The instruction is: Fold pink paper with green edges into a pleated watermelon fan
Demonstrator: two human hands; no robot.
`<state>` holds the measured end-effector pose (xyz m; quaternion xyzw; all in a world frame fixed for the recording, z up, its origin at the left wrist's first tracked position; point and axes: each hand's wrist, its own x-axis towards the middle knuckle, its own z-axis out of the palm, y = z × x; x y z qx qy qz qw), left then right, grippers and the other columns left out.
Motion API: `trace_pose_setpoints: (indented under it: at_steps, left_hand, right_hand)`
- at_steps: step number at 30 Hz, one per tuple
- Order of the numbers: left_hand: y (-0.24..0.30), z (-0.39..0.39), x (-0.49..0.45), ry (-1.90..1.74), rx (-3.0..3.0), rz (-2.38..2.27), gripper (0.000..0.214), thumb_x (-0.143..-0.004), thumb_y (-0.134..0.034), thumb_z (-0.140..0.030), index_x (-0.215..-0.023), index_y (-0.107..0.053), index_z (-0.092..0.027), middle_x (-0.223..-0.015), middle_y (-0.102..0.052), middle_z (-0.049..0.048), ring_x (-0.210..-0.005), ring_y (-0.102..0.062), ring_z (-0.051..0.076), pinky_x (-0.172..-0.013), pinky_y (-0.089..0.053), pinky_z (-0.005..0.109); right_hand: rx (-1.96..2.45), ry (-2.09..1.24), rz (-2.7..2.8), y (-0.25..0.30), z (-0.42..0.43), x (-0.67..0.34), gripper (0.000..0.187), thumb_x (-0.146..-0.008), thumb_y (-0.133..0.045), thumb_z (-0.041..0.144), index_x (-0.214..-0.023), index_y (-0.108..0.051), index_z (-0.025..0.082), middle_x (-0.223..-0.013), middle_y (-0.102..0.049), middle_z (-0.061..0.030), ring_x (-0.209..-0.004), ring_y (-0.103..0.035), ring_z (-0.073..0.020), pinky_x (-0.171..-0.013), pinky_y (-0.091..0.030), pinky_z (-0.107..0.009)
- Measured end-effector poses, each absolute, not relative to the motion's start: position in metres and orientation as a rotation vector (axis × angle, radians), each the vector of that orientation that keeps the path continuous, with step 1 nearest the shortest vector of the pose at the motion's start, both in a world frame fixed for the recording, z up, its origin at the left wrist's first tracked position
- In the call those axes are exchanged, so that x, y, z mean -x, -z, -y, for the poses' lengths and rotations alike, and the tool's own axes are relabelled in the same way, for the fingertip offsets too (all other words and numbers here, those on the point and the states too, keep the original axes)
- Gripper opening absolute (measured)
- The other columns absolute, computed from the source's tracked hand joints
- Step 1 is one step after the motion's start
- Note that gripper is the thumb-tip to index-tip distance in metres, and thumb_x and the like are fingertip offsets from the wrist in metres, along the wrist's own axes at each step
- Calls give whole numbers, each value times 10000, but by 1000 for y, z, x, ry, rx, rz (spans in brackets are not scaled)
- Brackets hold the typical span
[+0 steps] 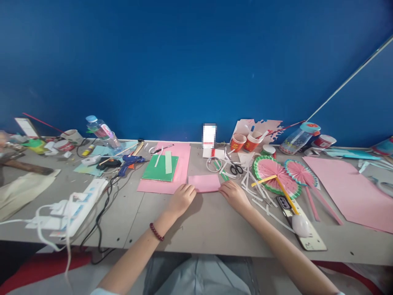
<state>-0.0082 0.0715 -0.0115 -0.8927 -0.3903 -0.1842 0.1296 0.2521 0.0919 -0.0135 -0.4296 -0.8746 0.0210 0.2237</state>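
A small folded pink paper (pixel 204 182) lies on the grey table (pixel 202 223) in front of me. My left hand (pixel 181 198) pinches its left end, fingers curled. My right hand (pixel 234 195) grips its right end the same way. A beaded bracelet (pixel 156 232) sits on my left wrist. Just behind the paper lie a large pink sheet (pixel 181 162) with green card (pixel 160 168) on it.
Two watermelon paper fans (pixel 276 175) lie to the right, with scissors (pixel 236 168), white paper strips, a ruler (pixel 302 223) and a big pink sheet (pixel 350 190). To the left are a blue glue gun (pixel 130 161), a power strip (pixel 73 207) with cables, and a bottle (pixel 102 131). Red cups (pixel 245 141) stand by the blue wall.
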Motion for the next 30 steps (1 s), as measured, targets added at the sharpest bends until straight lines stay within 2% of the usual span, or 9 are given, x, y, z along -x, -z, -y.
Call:
trace_pose_setpoints:
  at_steps: [7, 10, 15, 18, 23, 27, 30]
  left_hand:
    - [9, -68, 6, 420, 2716, 1206, 242, -902, -402, -79, -1061, -570, -150, -918, -614, 68, -870, -577, 196, -746, -464, 328]
    - [12, -72, 4, 410, 2717, 1280, 244, -918, -390, -122, -1086, -561, -163, -940, -610, 67, -887, -581, 201, -768, -476, 341]
    - [17, -78, 4, 411, 2769, 1351, 285, -875, -389, -71, -1092, -555, -150, -1243, -552, 127, -1159, -519, 239, -914, -454, 375]
    - [19, -78, 5, 389, 2774, 1362, 303, -858, -405, -63, -1112, -550, -139, -1330, -508, 149, -1247, -464, 260, -994, -404, 423]
    - [21, -76, 3, 390, 2734, 1422, 320, -872, -411, -80, -1159, -539, -146, -1322, -528, 137, -1255, -463, 243, -1024, -375, 439]
    - [17, -80, 5, 532, 2729, 1442, 208, -916, -447, -209, -1045, -604, -164, -1240, -588, 123, -1165, -531, 228, -956, -433, 429]
    - [10, -84, 8, 673, 2792, 1429, 170, -902, -489, -226, -945, -648, -183, -1103, -649, 85, -1047, -573, 205, -875, -477, 380]
  right_hand:
    - [1131, -100, 2498, 5, -87, -256, 191, -921, -448, 200, -875, -633, 186, -866, -645, -74, -855, -565, -198, -777, -464, -322]
    - [1097, -75, 2536, 4, -88, -256, 202, -927, -433, 208, -886, -629, 183, -873, -645, -76, -867, -567, -202, -791, -466, -329]
    - [1080, -72, 2561, 5, -89, -254, 203, -922, -414, 178, -915, -617, 181, -973, -657, -94, -972, -586, -208, -852, -471, -338]
    - [1109, -90, 2576, 5, -87, -254, 201, -917, -405, 162, -901, -605, 179, -1031, -655, -103, -1018, -586, -206, -870, -467, -333]
    - [1208, -171, 2583, 1, -86, -254, 188, -919, -407, 173, -930, -594, 187, -1017, -656, -94, -979, -599, -190, -847, -458, -306]
    - [1252, -324, 2485, -3, -88, -253, 172, -900, -445, 168, -907, -617, 187, -975, -660, -84, -956, -601, -192, -821, -458, -301]
    - [1214, -464, 2382, -3, -91, -252, 181, -879, -462, 149, -850, -637, 181, -940, -661, -83, -927, -599, -198, -812, -461, -315]
